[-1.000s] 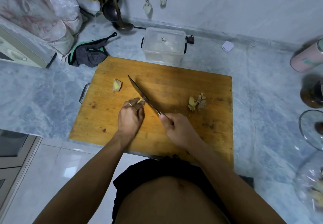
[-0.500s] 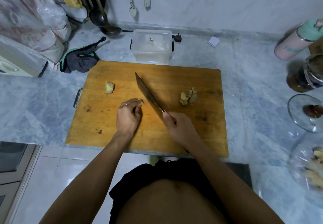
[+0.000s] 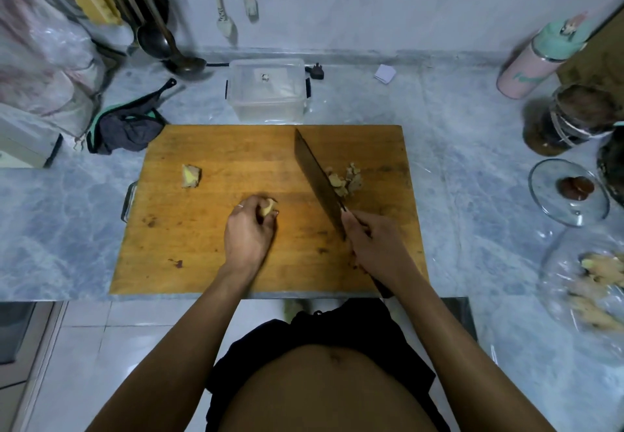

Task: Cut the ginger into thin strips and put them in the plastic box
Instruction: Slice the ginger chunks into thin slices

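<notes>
- The left hand (image 3: pixel 249 233) is curling its fingers round a small yellow ginger piece (image 3: pixel 266 209) over the wooden cutting board (image 3: pixel 202 229).
- The right hand (image 3: pixel 373 246) is gripping the dark cleaver (image 3: pixel 317 175), whose blade is lying against a pile of ginger scraps (image 3: pixel 347 180).
- Another ginger chunk (image 3: pixel 191 176) is lying at the board's left.
- The clear plastic box (image 3: pixel 268 89) is standing just behind the board.

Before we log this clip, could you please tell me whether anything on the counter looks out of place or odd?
One thing: a dark crumpled cloth with green trim lies on the grey marble counter, against the back left corner of the wooden cutting board, close to food preparation. Nothing looks spilled or damaged.
</notes>
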A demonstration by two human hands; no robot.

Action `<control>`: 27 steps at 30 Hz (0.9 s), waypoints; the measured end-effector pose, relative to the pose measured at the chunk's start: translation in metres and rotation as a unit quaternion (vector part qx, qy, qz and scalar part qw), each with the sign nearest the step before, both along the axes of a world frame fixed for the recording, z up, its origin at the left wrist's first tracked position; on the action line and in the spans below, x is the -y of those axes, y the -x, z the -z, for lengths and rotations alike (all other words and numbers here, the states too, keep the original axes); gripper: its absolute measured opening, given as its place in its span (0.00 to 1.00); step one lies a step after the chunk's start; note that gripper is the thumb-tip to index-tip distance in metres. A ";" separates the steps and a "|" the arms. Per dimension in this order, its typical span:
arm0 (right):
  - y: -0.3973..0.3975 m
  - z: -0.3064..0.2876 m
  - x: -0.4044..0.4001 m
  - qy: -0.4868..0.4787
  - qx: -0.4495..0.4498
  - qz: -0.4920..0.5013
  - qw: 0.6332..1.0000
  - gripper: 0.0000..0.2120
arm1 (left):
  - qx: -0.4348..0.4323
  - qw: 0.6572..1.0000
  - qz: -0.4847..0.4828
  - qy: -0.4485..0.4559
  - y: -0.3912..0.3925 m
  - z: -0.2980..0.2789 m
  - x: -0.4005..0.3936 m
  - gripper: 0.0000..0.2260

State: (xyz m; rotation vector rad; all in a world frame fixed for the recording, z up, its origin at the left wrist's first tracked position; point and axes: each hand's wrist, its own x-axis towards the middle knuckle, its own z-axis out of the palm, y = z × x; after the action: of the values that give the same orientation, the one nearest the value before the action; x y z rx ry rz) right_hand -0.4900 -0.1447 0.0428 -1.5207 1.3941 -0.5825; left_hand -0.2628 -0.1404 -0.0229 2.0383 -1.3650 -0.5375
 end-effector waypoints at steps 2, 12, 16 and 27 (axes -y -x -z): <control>-0.008 -0.001 0.003 -0.003 -0.002 -0.025 1.000 0.21 | 0.006 1.000 -0.019 -0.018 0.001 -0.003 0.000 0.09; -0.024 -0.005 0.009 -0.034 -0.027 -0.089 0.995 0.22 | 0.173 0.908 0.357 -0.139 -0.039 -0.028 0.020 0.25; -0.024 -0.004 0.006 -0.037 -0.026 -0.095 0.994 0.21 | 0.187 0.953 0.211 -0.115 -0.041 -0.035 0.018 0.16; -0.045 -0.010 0.001 -0.041 -0.051 -0.151 0.986 0.23 | 0.114 0.993 0.024 -0.028 -0.010 0.001 -0.014 0.09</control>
State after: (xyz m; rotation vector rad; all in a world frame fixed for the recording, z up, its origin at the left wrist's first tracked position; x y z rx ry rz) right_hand -0.4450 -0.1456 0.0531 -1.6726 1.2145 -0.2597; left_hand -0.2531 -0.1262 -0.0236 2.1707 -1.5515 -0.3757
